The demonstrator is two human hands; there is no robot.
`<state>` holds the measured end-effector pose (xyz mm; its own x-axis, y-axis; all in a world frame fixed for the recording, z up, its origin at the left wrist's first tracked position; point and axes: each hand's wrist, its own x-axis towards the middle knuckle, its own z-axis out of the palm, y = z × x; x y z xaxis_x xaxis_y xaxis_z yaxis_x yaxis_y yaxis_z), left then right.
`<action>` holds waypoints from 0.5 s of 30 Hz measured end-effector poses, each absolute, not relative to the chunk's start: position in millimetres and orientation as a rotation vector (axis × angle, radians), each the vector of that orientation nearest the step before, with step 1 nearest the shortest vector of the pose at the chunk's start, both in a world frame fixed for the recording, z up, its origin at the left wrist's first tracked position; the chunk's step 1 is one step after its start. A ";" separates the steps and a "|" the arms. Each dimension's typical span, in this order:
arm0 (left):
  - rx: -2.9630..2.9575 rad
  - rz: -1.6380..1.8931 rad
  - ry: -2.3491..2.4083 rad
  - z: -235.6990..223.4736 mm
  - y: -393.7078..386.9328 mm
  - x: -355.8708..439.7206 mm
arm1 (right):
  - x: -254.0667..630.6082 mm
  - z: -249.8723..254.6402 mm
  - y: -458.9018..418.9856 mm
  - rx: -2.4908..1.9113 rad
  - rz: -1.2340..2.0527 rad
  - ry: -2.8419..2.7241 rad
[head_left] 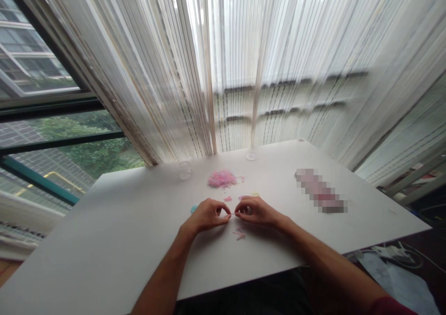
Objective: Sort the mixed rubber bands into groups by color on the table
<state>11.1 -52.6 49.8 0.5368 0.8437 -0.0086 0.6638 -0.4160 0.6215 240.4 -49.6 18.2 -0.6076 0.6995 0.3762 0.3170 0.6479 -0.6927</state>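
Note:
Above the middle of the white table, my left hand (209,214) and my right hand (256,211) face each other with only a small gap between the fingertips. Each has thumb and fingers pinched on a thin pale strip (233,213) that spans the gap; its kind is too small to make out. Just below lie a few loose pink strips (239,234). Beyond the fingers are a small pink piece (227,199) and a pale yellow piece (255,194). A teal item (193,209) shows partly behind my left hand. Farther back sits a heap of pink shreds (222,179).
The white table (114,231) reaches to a sheer striped curtain (237,64). Near its back edge stand a clear cup (184,170) and a clear shallow dish (251,156). A pixelated long object (320,192) lies on the right. Cables (400,252) are below the right edge.

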 end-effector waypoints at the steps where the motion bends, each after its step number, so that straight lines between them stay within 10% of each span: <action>1: 2.211 0.422 1.219 49.4 -52.5 11.1 | 240.2 17.7 -49.4 -0.786 0.763 -2.219; 15: 2.266 0.448 1.250 44.7 -52.0 12.9 | 271.3 18.9 -29.4 -1.115 0.303 -2.079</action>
